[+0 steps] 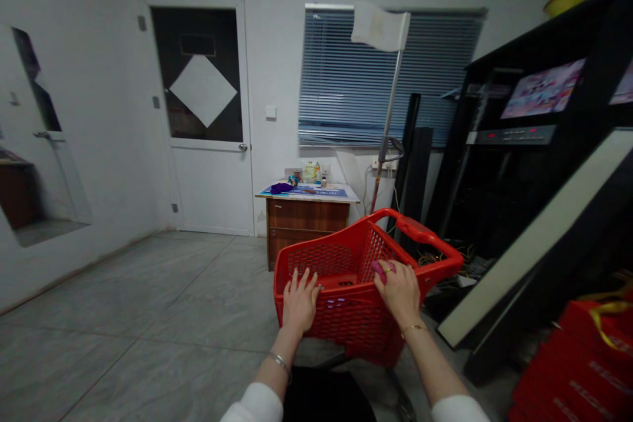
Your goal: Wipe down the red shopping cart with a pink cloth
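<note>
A red plastic shopping cart [356,316] stands side-on in front of me, its handle to the right. My left hand [299,300] rests over the near rim toward the left end, fingers spread and open, holding nothing. Over the same rim, nearer the handle, my right hand [400,289] is closed around a small crumpled pink cloth [380,269]. Most of that cloth is hidden by the fingers. A few small dark items [345,283] show on the cart floor, too small to name.
A wooden cabinet [309,214] with a purple cloth [281,188] and small bottles stands behind the cart. At right are a leaning pale panel [539,237], a black rack [524,165] and stacked red boxes [573,369]. A white door [212,188] is at the back left.
</note>
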Tool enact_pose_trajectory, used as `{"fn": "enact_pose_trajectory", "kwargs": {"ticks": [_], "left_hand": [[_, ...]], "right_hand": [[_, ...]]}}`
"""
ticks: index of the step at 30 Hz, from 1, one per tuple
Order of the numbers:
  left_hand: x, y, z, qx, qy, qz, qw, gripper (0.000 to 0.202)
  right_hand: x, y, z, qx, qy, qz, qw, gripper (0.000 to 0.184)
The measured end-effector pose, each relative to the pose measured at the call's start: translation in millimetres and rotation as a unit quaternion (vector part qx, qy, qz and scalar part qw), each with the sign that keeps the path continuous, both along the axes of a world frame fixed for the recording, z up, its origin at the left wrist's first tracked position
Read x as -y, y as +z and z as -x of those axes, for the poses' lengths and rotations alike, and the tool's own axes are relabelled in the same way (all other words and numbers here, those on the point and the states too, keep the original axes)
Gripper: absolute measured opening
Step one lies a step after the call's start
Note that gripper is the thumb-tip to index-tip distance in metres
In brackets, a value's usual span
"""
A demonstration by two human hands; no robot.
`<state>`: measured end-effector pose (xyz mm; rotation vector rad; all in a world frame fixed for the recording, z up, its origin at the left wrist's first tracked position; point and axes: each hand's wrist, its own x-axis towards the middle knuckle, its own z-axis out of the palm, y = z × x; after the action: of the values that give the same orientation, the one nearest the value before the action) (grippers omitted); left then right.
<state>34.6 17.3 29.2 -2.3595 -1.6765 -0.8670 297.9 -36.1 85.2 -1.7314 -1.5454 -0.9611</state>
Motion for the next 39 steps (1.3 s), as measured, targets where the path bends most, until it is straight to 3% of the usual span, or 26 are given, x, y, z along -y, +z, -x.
{"fn": "enact_pose_trajectory", "kwargs": {"ticks": [3,7,10,17,20,24,29,32,35,39], "left_hand": [[1,-0.9,-1,0.005,0.001,-0.005,1.0,0.041],[1,-2.9,-3,0.012,0.005,-0.003,1.0,0.041],[0,-3.1,-5,0.012,0.011,0.0,1.0,0.041],[2,-1.8,-4,0.009,0.011,-0.006,1.0,0.041],[1,-1.4,-3,0.002,0.007,-0.005,1.0,0.041],[0,-2.4,-1,-0.002,0.005,-0.007,1.0,0.04],[-1,-5.2,-2,0.005,0.0,-0.02,1.0,0.041],[0,-5.8,-4,0.013,0.004,-0.022,1.0,0.041],[2,-5.8,-6,0.021,0.007,-0.017,1.0,0.042],[3,-6.3,-8,0.023,0.012,-0.014,1.0,0.042]], "right_hand": [[0,8.7,-32,0.001,-0.032,-0.03,0.999,0.032],[-2,5.8,-28,-0.013,-0.043,-0.058,0.997,0.031],[-5,-3.8,1,-0.024,-0.033,-0.05,0.998,0.028],[-12,-34.8,101,-0.063,0.048,-0.01,0.997,0.028],[-11,-38.6,116,-0.059,0.073,0.006,0.996,0.029],[-7,-27.9,83,-0.031,0.088,0.028,0.995,0.03],[-1,-2.0,-3,0.005,0.009,-0.018,1.0,0.029],[2,7.5,-33,0.015,-0.022,-0.044,0.999,0.032],[2,5.2,-29,0.002,-0.041,-0.059,0.997,0.031],[-4,-13.0,15,-0.018,-0.026,-0.051,0.998,0.029]]}}
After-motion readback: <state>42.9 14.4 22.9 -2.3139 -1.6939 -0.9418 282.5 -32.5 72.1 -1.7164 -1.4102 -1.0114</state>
